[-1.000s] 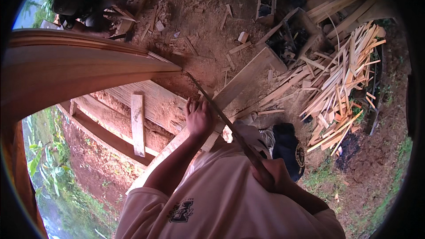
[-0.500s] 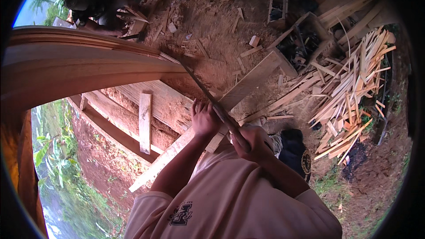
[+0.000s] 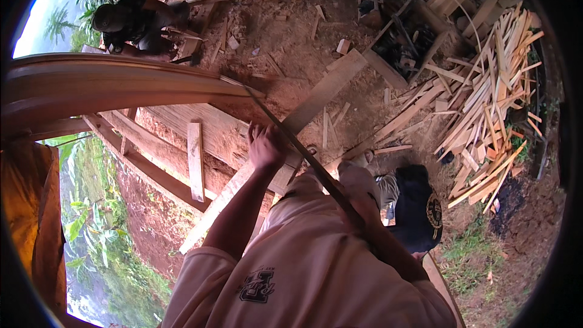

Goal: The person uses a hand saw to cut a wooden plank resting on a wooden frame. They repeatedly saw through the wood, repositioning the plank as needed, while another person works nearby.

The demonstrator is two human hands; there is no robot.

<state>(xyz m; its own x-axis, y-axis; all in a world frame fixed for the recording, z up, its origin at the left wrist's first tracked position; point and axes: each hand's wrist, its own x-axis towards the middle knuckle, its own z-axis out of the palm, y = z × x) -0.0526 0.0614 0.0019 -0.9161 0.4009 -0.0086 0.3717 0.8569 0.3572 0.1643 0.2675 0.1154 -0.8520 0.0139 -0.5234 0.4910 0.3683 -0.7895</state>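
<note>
A long, dark, narrow strip [image 3: 306,155] slants from the end of the curved boards [image 3: 139,88] down to my waist. My right hand [image 3: 363,211] is closed round its near end, low against my shirt. My left hand [image 3: 268,146] is raised just left of the strip's middle, fingers bent and slightly apart; whether it touches the strip is hard to tell. The strip's far tip meets the end of the boards, which stretch off to the left. The strip is seen nearly edge-on, so its exact kind is unclear.
Below the boards lies a wooden frame of planks [image 3: 146,146]. A long plank [image 3: 325,92] crosses the dirt ahead. At right are a heap of wood offcuts [image 3: 492,103] and a wooden box [image 3: 388,68]. One person [image 3: 136,21] crouches far left; another in dark clothing [image 3: 416,206] is close on my right.
My right hand has drawn back toward my body, down and right, with the strip's near end. My left hand has shifted slightly left and up. The view has tilted a little.
</note>
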